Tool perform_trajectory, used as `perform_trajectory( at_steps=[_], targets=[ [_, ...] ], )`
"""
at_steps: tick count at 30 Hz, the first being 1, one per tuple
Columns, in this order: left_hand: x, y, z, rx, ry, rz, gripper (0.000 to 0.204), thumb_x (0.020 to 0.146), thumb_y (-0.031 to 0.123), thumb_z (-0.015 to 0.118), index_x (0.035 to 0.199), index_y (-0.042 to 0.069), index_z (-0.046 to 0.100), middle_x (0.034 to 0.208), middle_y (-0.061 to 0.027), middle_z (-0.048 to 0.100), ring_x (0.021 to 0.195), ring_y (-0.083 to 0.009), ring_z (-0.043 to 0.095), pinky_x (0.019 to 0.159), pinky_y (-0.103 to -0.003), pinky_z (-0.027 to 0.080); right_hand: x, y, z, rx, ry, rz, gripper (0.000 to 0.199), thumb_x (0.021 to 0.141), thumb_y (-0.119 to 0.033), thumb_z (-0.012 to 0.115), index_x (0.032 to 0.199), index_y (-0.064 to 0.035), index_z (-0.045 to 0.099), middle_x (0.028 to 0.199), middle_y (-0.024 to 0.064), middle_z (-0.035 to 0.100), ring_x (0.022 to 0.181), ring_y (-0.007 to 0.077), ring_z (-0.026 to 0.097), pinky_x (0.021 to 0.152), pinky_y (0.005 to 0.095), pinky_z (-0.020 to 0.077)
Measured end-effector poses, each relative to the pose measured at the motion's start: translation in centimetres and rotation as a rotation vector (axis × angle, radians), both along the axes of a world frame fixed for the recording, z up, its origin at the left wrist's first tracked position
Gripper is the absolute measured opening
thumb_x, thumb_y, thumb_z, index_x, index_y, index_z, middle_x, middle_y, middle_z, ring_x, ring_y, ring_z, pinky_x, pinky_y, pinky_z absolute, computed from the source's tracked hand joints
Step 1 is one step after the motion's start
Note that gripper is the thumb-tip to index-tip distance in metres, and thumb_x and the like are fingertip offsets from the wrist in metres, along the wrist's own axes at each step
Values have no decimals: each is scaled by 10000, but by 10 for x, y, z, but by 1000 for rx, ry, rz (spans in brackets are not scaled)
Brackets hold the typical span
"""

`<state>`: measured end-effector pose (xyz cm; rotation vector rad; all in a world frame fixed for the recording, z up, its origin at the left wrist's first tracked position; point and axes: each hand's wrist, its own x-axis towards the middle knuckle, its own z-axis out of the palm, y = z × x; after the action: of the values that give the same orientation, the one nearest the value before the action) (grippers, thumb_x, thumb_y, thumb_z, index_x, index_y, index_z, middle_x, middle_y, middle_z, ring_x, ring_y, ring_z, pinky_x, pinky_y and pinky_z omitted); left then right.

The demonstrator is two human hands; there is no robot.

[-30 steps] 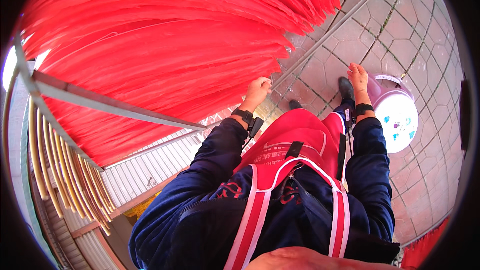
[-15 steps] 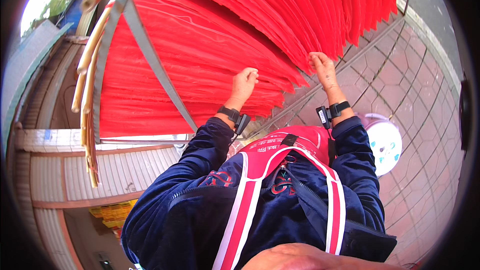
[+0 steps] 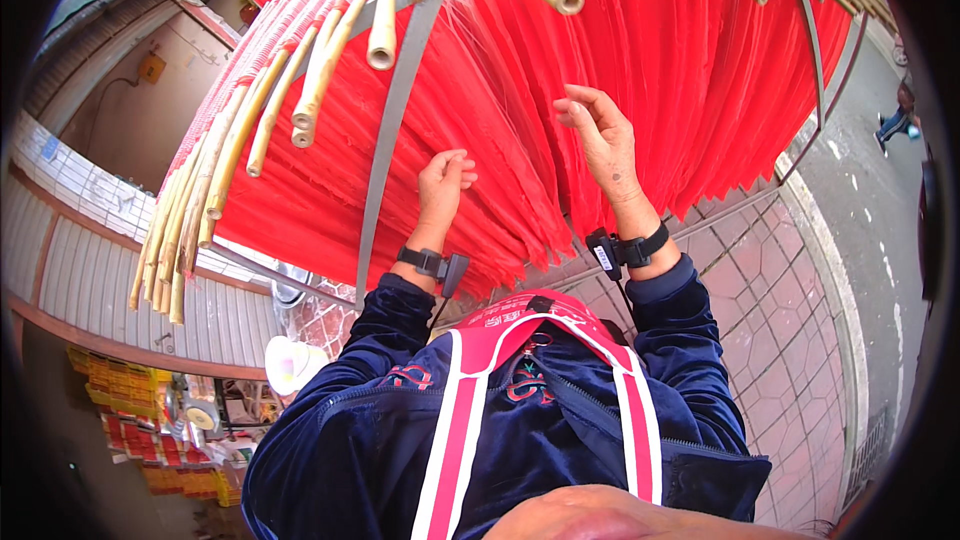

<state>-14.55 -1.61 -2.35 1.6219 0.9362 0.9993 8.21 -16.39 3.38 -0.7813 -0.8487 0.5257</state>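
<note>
Long red sheets (image 3: 640, 70) hang in close folds in front of me; their exact material I cannot tell. They hang from bamboo poles (image 3: 335, 65) laid across a grey metal frame (image 3: 392, 130). My left hand (image 3: 440, 188) is just in front of the folds, left of centre, its fingers curled in; anything between them is too small to make out. Higher and to the right, my right hand (image 3: 603, 140) is raised before the sheets with its fingers stretched and thumb apart, holding nothing. Both wrists wear black straps with small devices.
Pink paving tiles (image 3: 760, 310) lie to the right, with a grey road beyond a kerb (image 3: 830, 290). A person (image 3: 897, 122) is on the road. At left are a corrugated metal wall (image 3: 130, 290), a white round-topped object (image 3: 288, 365) and packaged goods (image 3: 130, 390).
My view has turned, bringing more pole ends and the road into sight. The right hand has opened from a pinch at the sheets' edge and risen; the left stays curled.
</note>
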Motion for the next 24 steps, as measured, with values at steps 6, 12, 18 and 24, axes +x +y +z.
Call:
perform_trajectory(
  at_steps=[6,12,18,24],
  targets=[
    [-14,-6,-4,-72,-41,-67,224,1006,170,533,1120,14,645,923,-94,705,741,-138,676,649,-235,531,-13,-13,103,124,-277,44,262,1000,-147,560,1203,13,596,1035,101,687,951,133,652,852,276,534],
    [-24,-9,-14,-109,-56,-80,227,1007,169,525,1117,11,645,921,-94,706,739,-130,673,649,-230,526,-20,0,147,308,-540,-111,327,1043,-187,456,1264,6,601,1147,129,672,1038,177,638,916,327,513],
    [-34,-12,-19,-113,-65,-30,231,1006,166,520,1116,4,642,922,-103,708,736,-135,673,654,-239,528,2,10,153,414,-452,-240,399,1053,-282,437,1286,2,594,1183,155,671,1122,215,624,968,364,501],
    [-45,-12,-21,-124,-98,3,237,1006,176,530,1114,-2,641,917,-107,707,739,-139,672,660,-240,533,16,11,156,447,-570,-284,344,1036,-217,485,1271,3,606,1198,150,669,1156,203,603,995,349,482]
  ],
)
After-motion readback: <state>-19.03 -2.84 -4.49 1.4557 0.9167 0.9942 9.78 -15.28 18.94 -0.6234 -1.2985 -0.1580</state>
